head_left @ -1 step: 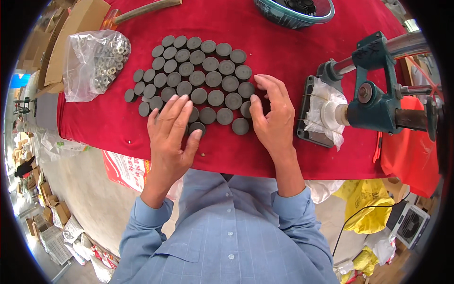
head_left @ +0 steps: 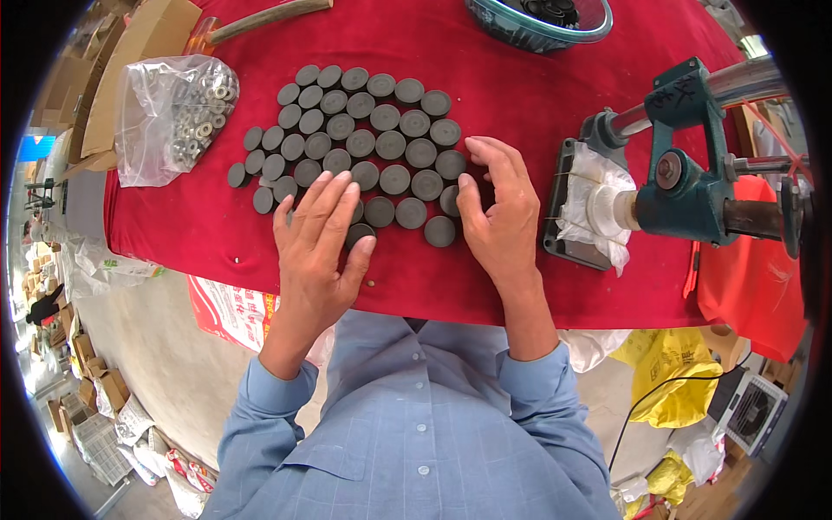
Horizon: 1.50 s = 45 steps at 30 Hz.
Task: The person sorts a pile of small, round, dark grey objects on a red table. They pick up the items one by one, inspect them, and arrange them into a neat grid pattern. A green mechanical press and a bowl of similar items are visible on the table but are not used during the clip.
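Observation:
Several dark grey round discs [head_left: 394,179] lie flat, packed in loose rows on a red cloth [head_left: 416,277]. Over the near left part of the group rests my left hand [head_left: 316,243], fingers stretched out and hiding some discs; its thumb lies by a near-edge disc [head_left: 360,234]. At the group's right edge is my right hand [head_left: 503,208], thumb and forefinger apart and bent beside the outer discs [head_left: 451,165]. No disc sits between those fingers. Whether the left fingertips press on the discs beneath cannot be made out.
On the right stands a green hand press [head_left: 685,186] with a plastic-wrapped part under its ram. A clear bag of metal rings [head_left: 195,121] leans by a cardboard box [head_left: 147,65] at the left. Farther back are a wooden handle [head_left: 269,19] and a bowl of black parts [head_left: 537,35].
My left hand has shifted very slightly to the right. My right hand and the discs look unchanged.

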### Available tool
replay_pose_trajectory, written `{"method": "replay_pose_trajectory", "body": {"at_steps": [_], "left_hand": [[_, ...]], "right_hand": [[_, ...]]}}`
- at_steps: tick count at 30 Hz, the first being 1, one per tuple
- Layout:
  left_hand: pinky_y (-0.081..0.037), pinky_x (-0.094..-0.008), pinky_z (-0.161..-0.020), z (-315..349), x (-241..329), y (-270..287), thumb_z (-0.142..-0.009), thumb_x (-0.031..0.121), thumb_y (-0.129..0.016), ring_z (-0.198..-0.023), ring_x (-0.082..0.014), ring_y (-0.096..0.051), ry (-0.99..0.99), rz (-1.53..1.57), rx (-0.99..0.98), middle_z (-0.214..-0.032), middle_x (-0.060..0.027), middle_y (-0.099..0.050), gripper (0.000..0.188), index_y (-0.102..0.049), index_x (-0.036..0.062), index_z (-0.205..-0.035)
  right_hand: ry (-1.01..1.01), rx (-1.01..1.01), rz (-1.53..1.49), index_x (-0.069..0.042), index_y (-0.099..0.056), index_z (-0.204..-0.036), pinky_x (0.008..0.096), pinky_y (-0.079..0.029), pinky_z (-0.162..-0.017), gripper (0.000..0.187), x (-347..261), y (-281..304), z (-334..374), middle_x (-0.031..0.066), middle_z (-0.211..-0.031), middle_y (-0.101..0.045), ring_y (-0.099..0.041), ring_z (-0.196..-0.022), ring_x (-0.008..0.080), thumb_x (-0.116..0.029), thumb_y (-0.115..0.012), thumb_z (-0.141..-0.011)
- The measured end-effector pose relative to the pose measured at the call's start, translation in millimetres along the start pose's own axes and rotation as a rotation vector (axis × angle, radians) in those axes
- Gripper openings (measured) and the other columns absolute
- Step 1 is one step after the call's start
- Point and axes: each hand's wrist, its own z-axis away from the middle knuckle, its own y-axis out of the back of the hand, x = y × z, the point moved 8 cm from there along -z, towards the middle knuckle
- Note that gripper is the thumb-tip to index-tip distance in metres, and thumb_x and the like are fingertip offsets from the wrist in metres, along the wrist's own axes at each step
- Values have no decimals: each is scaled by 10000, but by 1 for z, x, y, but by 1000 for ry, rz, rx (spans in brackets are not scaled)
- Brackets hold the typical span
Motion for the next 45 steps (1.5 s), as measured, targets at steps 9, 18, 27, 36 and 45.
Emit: {"method": "replay_pose_trajectory", "body": {"at_steps": [9, 18, 27, 36, 45], "left_hand": [[-213, -586, -1302, -7, 8, -21, -1037, 254, -684, -1559, -283, -493, -93, -223, -55, -1638, -79, -592, 557, -621, 49, -1551], [-213, -582, -1319, -3, 7, -25, -1011, 227, -699, -1574, -301, -481, -88, -107, 4, -1655, -124, -565, 621, -574, 25, -1585], [-343, -527, -1285, 13, -50, 34, -1097, 203, -655, -1523, -377, -517, 111, -123, 175, -1629, -194, -572, 536, -566, 5, -1587], [-463, -469, -1208, 36, -97, 54, -1128, 183, -607, -1452, -401, -588, 217, -57, 267, -1567, -221, -619, 466, -594, -9, -1552], [-393, -523, -1248, 48, -90, 27, -1133, 370, -609, -1511, -416, -506, 178, 9, 76, -1671, -220, -511, 617, -534, -32, -1594]], "right_hand": [[-2, -6, 12, 14, -670, -1307, 489, -567, -1024, 402, -3, 1, 2, 209, -1308, -686, -683, -1193, 410, 34, -695, -906], [8, 9, -9, 17, -666, -1307, 485, -583, -1000, 396, -2, 1, -1, 212, -1308, -687, -696, -1163, 407, 34, -690, -912], [-1, -3, 28, 5, -674, -1313, 482, -588, -1003, 402, -1, 1, 0, 199, -1317, -692, -701, -1187, 402, 43, -689, -913], [-24, -22, 47, 9, -685, -1310, 468, -589, -1020, 391, -3, -1, -1, 192, -1325, -700, -707, -1202, 390, 45, -687, -921], [-13, -41, 85, 19, -687, -1309, 467, -580, -1023, 391, -3, -3, -1, 201, -1319, -702, -701, -1200, 395, 45, -690, -919]]}}
